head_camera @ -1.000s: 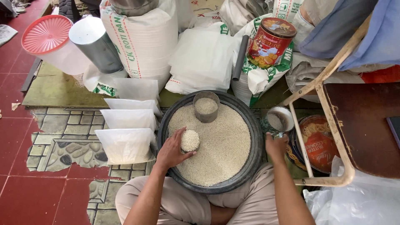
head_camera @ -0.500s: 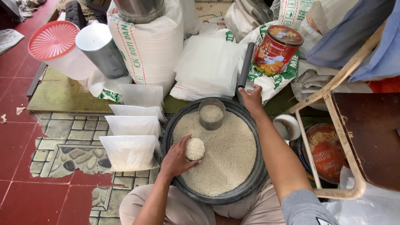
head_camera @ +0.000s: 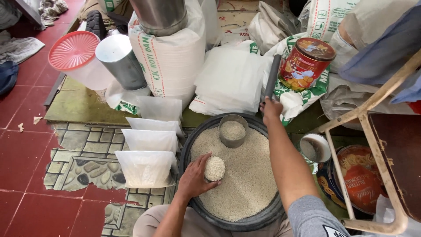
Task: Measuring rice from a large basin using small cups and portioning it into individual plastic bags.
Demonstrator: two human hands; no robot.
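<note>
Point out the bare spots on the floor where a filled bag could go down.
Bare red tiles lie left of the three plastic bags, and the green mat is open below the red-lidded jar. Behind the basin, sacks and tins crowd together.

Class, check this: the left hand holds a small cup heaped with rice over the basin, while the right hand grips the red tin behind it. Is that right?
Not quite. In the head view the right hand grips a dark grey tube, not the red tin, which stands untouched beside it. The left hand does hold the rice-filled cup over the basin.
</note>
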